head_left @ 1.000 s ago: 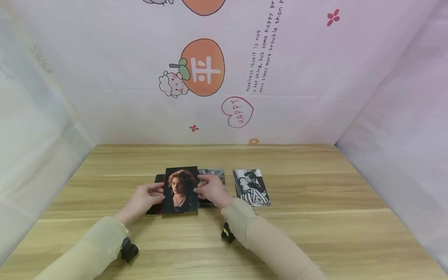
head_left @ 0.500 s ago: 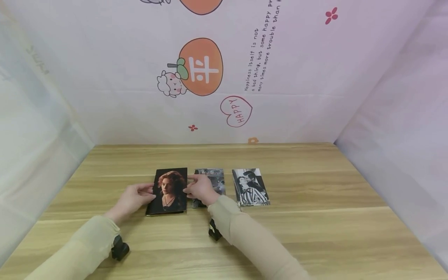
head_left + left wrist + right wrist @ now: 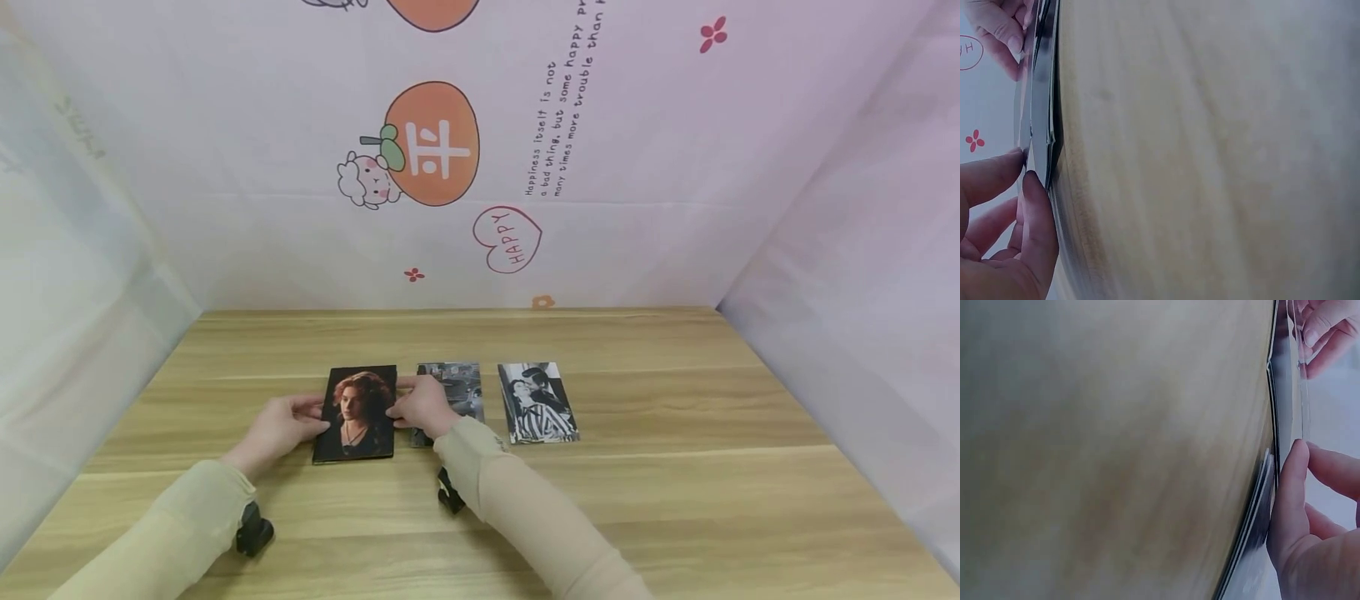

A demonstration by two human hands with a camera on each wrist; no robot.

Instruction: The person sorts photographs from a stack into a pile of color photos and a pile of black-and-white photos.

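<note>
A photo card (image 3: 360,417) with a portrait of a red-haired person lies squarely over a dark stack on the left of the table. My left hand (image 3: 279,429) pinches its left edge between thumb and finger. At the opposite edge, my right hand (image 3: 426,406) pinches the same card. The left wrist view shows the stack (image 3: 1054,106) edge-on below the card, with a narrow gap between them. Beside the held card is a black-and-white photo (image 3: 463,387), partly covered by my right hand.
Farther right lies another black-and-white photo (image 3: 538,404) of a couple. The wood-grain table (image 3: 697,467) ends at a white printed cloth (image 3: 637,208) behind, with cloth on both sides. Each sleeve cuff carries a small black camera.
Both hands have moved left with the portrait card and lowered it. It first overlapped the dark stack only partly; now it covers it. The other photos stay put.
</note>
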